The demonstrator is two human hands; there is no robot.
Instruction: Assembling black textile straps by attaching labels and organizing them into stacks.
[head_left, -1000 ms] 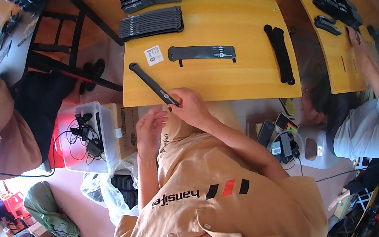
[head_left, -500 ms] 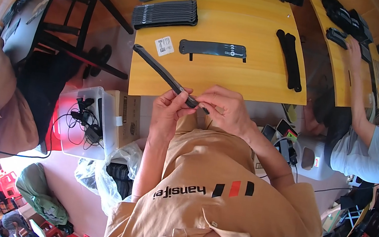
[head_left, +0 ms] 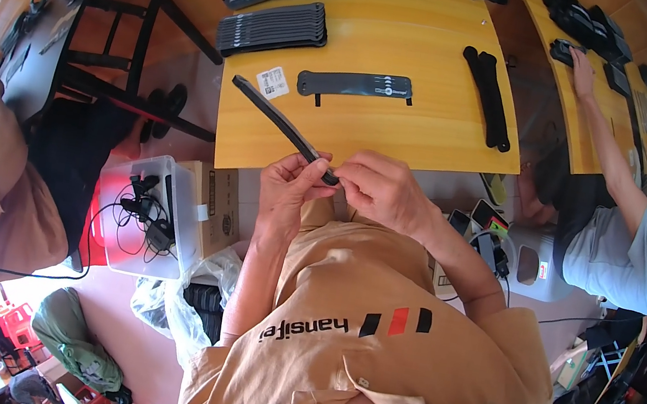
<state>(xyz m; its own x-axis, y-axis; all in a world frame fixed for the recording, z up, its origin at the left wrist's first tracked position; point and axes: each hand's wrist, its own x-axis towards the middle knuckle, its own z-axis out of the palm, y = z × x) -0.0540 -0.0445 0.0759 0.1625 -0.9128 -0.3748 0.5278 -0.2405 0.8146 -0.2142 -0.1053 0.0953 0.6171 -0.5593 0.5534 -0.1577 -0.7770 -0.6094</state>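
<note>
In front of my body, at the near edge of the yellow table (head_left: 434, 148), I hold a long narrow black strap (head_left: 274, 115). My left hand (head_left: 290, 186) pinches it close to its lower end. The fingers of my right hand (head_left: 386, 191) are closed at that same end, which they partly hide. The strap slants up and leftward over the tabletop. Beyond it lies a flat black band (head_left: 350, 84) with rounded ends, pale print and two small black tabs. A white label (head_left: 272, 83) sits left of that band.
Stacks of black bands (head_left: 273, 28) fill the table's far left. Two plain black strips (head_left: 487, 101) lie crossed at the right. A clear bin (head_left: 142, 254) of cables stands beside a cardboard box (head_left: 212, 210). Co-workers sit left and right; one co-worker's hand (head_left: 583, 72) touches black goods.
My right hand has shifted slightly left, closer to my left hand. The small dark tip that showed beneath its fingers is now hidden.
</note>
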